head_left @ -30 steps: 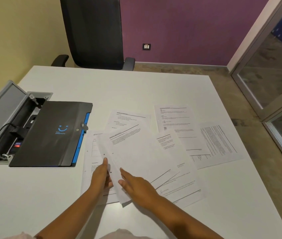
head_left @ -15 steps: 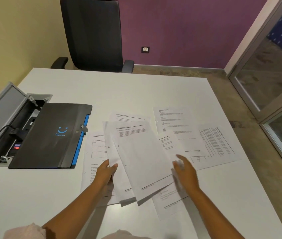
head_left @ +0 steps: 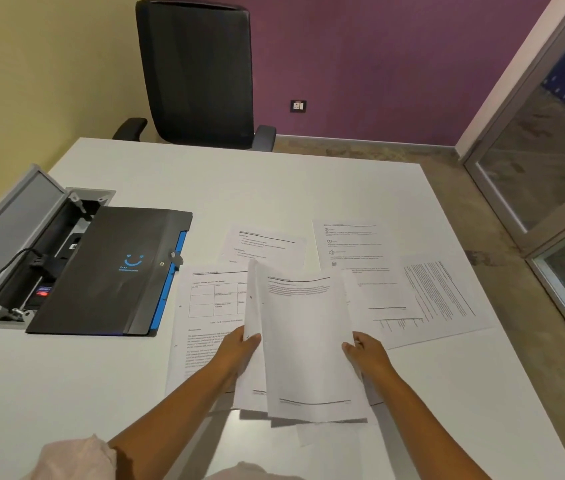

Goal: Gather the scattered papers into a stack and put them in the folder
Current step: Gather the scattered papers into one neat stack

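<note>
On the white table [head_left: 274,181], both my hands are clamped on a small bundle of sheets [head_left: 305,341].

Left hand [head_left: 238,351] pinches the left edge, right hand [head_left: 364,351] grips the right edge, bundle lifted off the desk. More loose papers [head_left: 353,251] lie scattered behind and right of it, one table-printed page [head_left: 212,299] under my left wrist. Black folder [head_left: 108,271] sits closed to the left, partly over the open cable box [head_left: 14,237].

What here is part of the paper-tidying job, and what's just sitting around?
Part of the job: held sheets, gripped by left hand and right hand; loose papers on the table; dark folder.

Just lying about: office chair, open cable box, wall socket.
</note>
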The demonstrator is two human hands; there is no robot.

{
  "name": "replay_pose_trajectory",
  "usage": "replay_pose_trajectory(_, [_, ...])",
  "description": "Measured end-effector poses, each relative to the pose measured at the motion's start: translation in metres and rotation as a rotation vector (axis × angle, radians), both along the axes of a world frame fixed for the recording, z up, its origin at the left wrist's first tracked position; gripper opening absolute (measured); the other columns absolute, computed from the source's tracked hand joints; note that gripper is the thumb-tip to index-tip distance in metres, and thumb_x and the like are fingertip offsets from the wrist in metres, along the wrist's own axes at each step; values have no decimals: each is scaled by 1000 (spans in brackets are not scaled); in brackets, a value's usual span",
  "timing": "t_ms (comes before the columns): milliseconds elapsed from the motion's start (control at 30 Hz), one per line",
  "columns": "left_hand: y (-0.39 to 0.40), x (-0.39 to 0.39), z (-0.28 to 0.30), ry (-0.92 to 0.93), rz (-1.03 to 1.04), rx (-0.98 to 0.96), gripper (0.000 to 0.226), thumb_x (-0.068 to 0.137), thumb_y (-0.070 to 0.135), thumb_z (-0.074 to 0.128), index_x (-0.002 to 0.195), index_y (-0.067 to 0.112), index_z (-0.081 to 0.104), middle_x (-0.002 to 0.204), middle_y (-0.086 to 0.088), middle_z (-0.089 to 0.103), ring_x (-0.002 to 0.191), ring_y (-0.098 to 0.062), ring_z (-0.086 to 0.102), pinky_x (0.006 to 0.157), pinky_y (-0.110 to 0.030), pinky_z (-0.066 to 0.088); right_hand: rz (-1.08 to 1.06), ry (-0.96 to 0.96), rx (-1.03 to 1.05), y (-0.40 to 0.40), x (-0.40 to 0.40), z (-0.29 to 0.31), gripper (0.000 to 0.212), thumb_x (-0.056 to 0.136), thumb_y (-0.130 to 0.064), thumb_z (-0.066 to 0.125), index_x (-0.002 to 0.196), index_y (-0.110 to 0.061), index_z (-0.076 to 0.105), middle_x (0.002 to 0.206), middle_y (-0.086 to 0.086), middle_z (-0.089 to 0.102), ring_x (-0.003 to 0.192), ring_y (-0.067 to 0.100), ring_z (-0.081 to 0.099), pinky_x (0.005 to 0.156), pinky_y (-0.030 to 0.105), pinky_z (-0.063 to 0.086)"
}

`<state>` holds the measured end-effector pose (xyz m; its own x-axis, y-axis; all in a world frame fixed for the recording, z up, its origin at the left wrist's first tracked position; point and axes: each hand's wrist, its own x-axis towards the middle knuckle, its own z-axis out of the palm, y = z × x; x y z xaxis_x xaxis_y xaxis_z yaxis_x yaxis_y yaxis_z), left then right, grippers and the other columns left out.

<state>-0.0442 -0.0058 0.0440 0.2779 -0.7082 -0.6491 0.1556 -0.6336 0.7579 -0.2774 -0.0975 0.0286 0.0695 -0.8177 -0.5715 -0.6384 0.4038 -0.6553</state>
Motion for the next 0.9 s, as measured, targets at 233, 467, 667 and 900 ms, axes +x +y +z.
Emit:
replay_pose_trajectory(233, [-4,5,3,0,-62,-75,32,90,17,54,122,16,57,121,-5,64,107,-24,62,93,-41,50,-70,-172,159,-1,0,6,44,89,-29,61,125,-5,54,113,1,59,97,19,56,90,26,43])
replay_pose_trajectory(467, [-8,9,12,257,12,-171,32,85,21,62,116,14,61,109,-8,71,97,-25,69,77,-36,56,-189,-355,173,7,-2,4,23,78,-35,72,93,-28,56,85,-9,64,82,8,62,81,27,52])
replay_pose_trajectory(667, [-21,6,39,-141,175,-342,38,97,31,39,130,14,48,113,13,53,105,-9,46,95,-25,32,-182,-474,-177,-1,5,42,19,82,-25,70,99,-27,62,99,-6,69,92,8,65,82,27,53])
replay_pose_trajectory(900, [-37,1,57,-247,115,-475,45,89,26,56,132,17,45,116,5,54,104,-15,51,88,-30,44,-142,-556,-308,0,2,62,23,77,-16,73,93,-31,64,92,-15,70,81,-1,68,61,11,52])
